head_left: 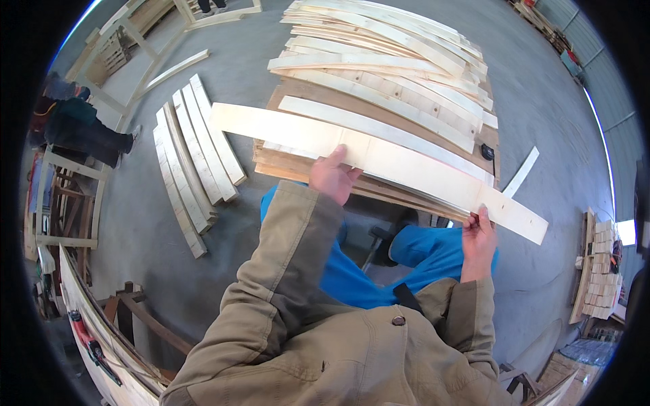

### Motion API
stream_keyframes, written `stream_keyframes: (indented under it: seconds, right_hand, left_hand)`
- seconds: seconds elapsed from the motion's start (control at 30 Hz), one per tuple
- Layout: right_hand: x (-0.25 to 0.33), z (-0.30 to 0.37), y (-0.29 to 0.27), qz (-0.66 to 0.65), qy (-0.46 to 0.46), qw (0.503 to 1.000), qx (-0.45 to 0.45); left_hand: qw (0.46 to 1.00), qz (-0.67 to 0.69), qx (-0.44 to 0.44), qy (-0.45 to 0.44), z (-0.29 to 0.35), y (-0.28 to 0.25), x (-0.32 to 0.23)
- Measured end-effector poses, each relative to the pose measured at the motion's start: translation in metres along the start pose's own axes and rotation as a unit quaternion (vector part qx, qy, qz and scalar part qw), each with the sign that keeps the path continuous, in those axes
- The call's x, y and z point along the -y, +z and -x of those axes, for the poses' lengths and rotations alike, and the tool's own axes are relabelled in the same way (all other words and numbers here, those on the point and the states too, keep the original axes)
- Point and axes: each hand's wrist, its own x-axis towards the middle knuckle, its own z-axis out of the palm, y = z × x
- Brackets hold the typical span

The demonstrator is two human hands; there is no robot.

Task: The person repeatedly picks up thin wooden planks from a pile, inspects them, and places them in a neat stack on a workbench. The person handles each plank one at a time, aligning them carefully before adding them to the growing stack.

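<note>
A long pale wooden board (406, 162) lies slantwise across the near edge of a low wooden work surface (298, 90), its right end sticking out past the side. My left hand (333, 177) grips the board's near edge left of its middle, thumb on top and fingers beneath. Toward the right end, my right hand (479, 237) pinches the same edge, thumb on top. Just beyond, another narrow board (379, 128) lies roughly parallel. A small black tape measure (487, 151) sits at the surface's right side.
Many loose boards (386, 40) are heaped on the far part of the surface. Several planks (196, 142) lie on the floor at left, and one short strip (521, 172) at right. A hammer (374, 245) is by my legs. Another person (81, 125) stands far left near timber frames.
</note>
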Motion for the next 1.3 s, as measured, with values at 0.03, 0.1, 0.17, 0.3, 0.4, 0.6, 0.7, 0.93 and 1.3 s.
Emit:
stream_keyframes:
  seconds: [0.03,0.1,0.17,0.3,0.4,0.6,0.7,0.93,1.3]
  right_hand:
    - [0.0,-0.001,0.0,-0.001,0.005,1.0,-0.002]
    - [0.001,-0.001,-0.001,0.001,0.006,1.0,-0.01]
    - [0.001,-0.002,-0.001,-0.002,0.005,1.0,-0.008]
    - [0.003,-0.003,-0.003,-0.015,0.011,1.0,-0.009]
    - [0.003,-0.004,-0.005,-0.017,0.016,1.0,-0.007]
    - [-0.001,-0.005,-0.015,-0.047,-0.007,0.998,0.038]
    - [0.0,-0.006,-0.022,-0.098,-0.011,0.989,0.107]
    - [0.008,-0.004,-0.035,-0.189,-0.007,0.952,0.239]
    - [0.017,-0.001,-0.037,-0.196,0.003,0.933,0.301]
  left_hand:
    - [1.0,0.005,0.007,0.001,0.0,0.0,0.001]
    - [1.0,0.012,0.009,0.0,0.0,0.0,0.001]
    - [1.0,0.027,0.004,-0.008,0.001,0.002,0.001]
    - [0.997,0.07,-0.009,-0.022,0.006,0.011,-0.001]
    - [0.997,0.072,-0.014,-0.013,0.008,0.016,0.0]
    - [0.998,0.036,0.047,0.011,0.01,0.014,-0.002]
    - [0.989,0.058,0.135,0.022,0.009,0.011,-0.004]
    - [0.961,0.084,0.263,0.019,0.007,0.003,-0.011]
    - [0.911,0.174,0.374,-0.016,0.005,0.002,-0.018]
